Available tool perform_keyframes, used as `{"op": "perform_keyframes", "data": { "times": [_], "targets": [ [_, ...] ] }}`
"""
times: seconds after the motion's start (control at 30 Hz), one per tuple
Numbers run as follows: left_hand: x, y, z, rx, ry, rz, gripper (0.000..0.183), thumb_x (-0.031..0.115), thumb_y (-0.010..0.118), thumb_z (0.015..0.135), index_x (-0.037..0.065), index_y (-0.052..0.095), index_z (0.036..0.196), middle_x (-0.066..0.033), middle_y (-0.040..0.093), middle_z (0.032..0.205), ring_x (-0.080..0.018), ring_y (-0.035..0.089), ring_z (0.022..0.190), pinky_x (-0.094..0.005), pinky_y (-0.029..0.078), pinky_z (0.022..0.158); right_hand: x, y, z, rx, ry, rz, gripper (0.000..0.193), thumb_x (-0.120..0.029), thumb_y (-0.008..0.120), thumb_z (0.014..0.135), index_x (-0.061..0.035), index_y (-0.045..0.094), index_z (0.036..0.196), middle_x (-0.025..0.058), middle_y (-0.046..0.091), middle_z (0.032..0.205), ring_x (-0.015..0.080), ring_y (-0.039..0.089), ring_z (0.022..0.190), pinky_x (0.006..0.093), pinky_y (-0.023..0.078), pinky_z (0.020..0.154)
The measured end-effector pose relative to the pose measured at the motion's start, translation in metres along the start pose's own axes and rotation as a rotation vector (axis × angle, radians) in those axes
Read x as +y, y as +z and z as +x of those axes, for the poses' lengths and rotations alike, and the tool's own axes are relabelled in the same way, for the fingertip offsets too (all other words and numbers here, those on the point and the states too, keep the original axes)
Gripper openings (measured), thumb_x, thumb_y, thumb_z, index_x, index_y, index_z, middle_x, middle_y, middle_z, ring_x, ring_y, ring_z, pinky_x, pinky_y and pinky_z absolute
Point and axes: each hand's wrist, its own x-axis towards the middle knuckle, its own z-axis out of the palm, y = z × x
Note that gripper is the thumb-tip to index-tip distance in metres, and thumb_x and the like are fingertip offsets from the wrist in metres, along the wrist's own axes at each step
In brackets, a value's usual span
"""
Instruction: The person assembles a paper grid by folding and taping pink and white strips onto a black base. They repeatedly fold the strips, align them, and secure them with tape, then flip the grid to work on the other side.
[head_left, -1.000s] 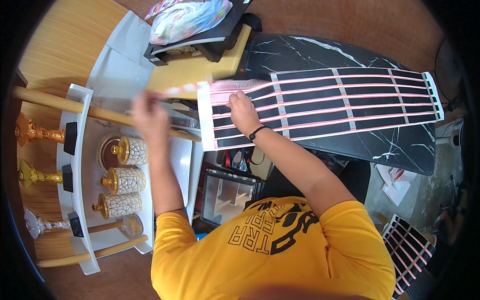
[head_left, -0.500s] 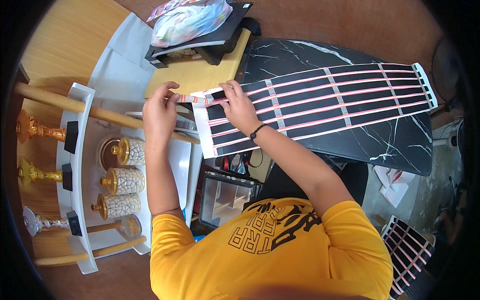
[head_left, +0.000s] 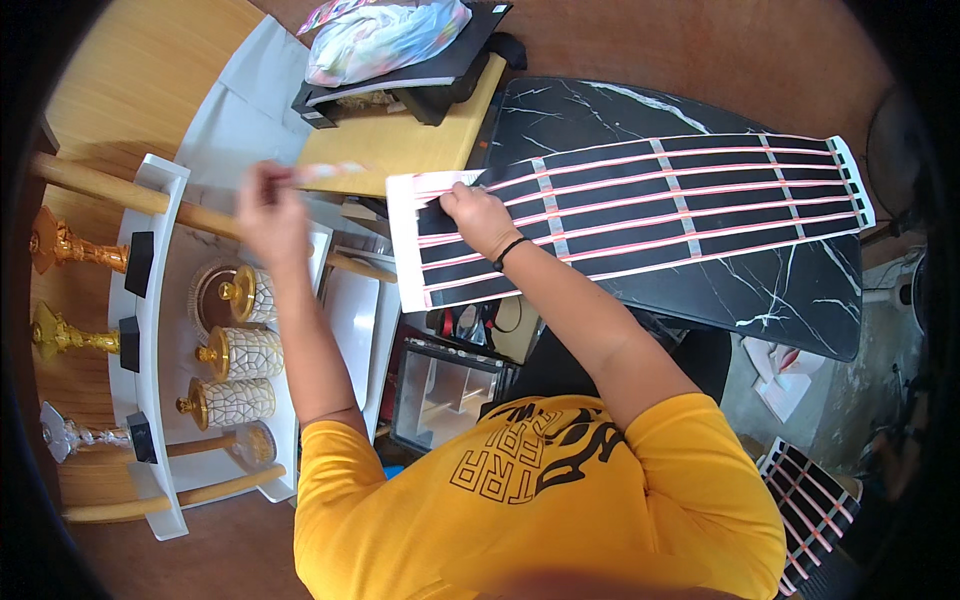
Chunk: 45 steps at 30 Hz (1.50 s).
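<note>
A long black panel (head_left: pixel 715 205) with lengthwise pink-and-white strips and grey crossbands lies over a black marbled table (head_left: pixel 780 300). White material edges its left end (head_left: pixel 405 270). My right hand (head_left: pixel 480 218) rests on the panel close to this end, fingers curled in at the strips; what lies beneath them is hidden. Off to the left of the panel is my left hand (head_left: pixel 272 220), smeared by motion, its fingers closed. A short white strip with orange-red stripes (head_left: pixel 332 171) sticks out of it, also blurred.
Gold-lidded jars (head_left: pixel 240 352) and glass candlesticks (head_left: pixel 75 335) stand on a white shelf (head_left: pixel 150 300) at left. A plastic bag (head_left: pixel 385 40) sits on a black stand beyond the wooden table (head_left: pixel 440 150). A clear drawer box (head_left: pixel 450 400) is below; another strip-covered panel (head_left: pixel 808 510) stands lower right.
My left hand has swung left, away from the panel's white end, carrying the striped strip with it. The right hand has moved slightly down, its fingers now curled in.
</note>
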Motion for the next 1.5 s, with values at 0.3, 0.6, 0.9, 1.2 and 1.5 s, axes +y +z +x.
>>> {"op": "perform_keyframes", "data": {
  "times": [0.3, 0.6, 0.9, 1.2, 1.5],
  "targets": [
    [0.017, -0.104, -0.048, -0.414, -0.369, -0.089, 0.031, -0.003, 0.068, 0.088, 0.004, 0.064, 0.117, -0.0083, 0.067, 0.110, -0.0140, 0.064, 0.093, -0.0247, 0.052, 0.081, 0.005, 0.003, 0.004, -0.003, 0.159, 0.199, 0.005, -0.007, 0.058, 0.085, -0.0065, 0.059, 0.090, 0.0130, 0.059, 0.092, 0.0384, 0.062, 0.083, 0.0476, 0.053, 0.072],
    [-0.059, -0.120, -0.360, -0.723, -0.967, 0.253, 0.026, 0.004, 0.081, 0.073, 0.004, 0.066, 0.094, -0.0077, 0.064, 0.087, -0.0200, 0.067, 0.083, -0.0321, 0.055, 0.073, 0.032, -0.058, 0.024, 0.218, -0.043, 0.233, 0.020, -0.014, 0.069, 0.085, -0.0043, 0.065, 0.102, 0.0116, 0.061, 0.097, 0.0309, 0.056, 0.094, 0.0417, 0.043, 0.089],
    [-0.059, -0.249, -0.592, -0.887, -1.468, 0.872, 0.018, 0.016, 0.062, 0.084, 0.011, 0.076, 0.093, -0.0166, 0.074, 0.092, -0.0308, 0.072, 0.090, -0.0407, 0.055, 0.081, 0.062, -0.176, -0.021, 0.322, -0.053, 0.411, 0.033, 0.002, 0.068, 0.090, -0.0008, 0.052, 0.118, 0.0184, 0.066, 0.107, 0.0174, 0.070, 0.086, 0.0223, 0.062, 0.070],
    [-0.042, -0.278, -0.667, -1.148, -1.836, 1.028, 0.030, 0.017, 0.058, 0.093, 0.004, 0.067, 0.119, -0.0185, 0.063, 0.129, -0.0330, 0.063, 0.117, -0.0427, 0.053, 0.094, 0.077, -0.213, -0.068, 0.319, 0.044, 0.357, 0.027, 0.008, 0.063, 0.091, 0.0034, 0.052, 0.116, 0.0182, 0.064, 0.097, 0.0161, 0.069, 0.080, 0.0231, 0.064, 0.067],
    [-0.058, -0.323, -0.746, -1.271, -1.773, 1.016, 0.034, 0.021, 0.049, 0.097, 0.003, 0.065, 0.120, -0.0188, 0.065, 0.125, -0.0364, 0.062, 0.117, -0.0443, 0.052, 0.095, 0.065, -0.213, -0.087, 0.354, 0.059, 0.439, 0.027, 0.002, 0.067, 0.091, -0.0016, 0.058, 0.116, 0.0103, 0.065, 0.101, 0.0118, 0.063, 0.083, 0.0204, 0.054, 0.066]
  ]
}}
